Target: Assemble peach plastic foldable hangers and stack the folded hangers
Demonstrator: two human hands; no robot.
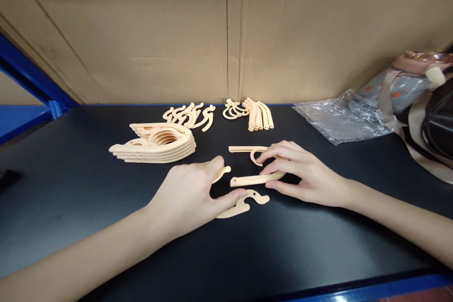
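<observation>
My left hand is curled at the centre of the table, a short curved cream plastic piece sticking out from beneath its index finger. Its thumb reaches onto a flat S-shaped hanger piece on the tabletop. My right hand has its fingers and thumb around a long hanger arm. Under the same hand's fingers lie a second straight arm and a C-shaped hook, both partly covered.
Assembled folding hangers are stacked at left. Behind them lie loose S-shaped pieces, hooks and curved arms. A clear plastic bag and a strapped bottle stand at right. Cardboard backs the black table.
</observation>
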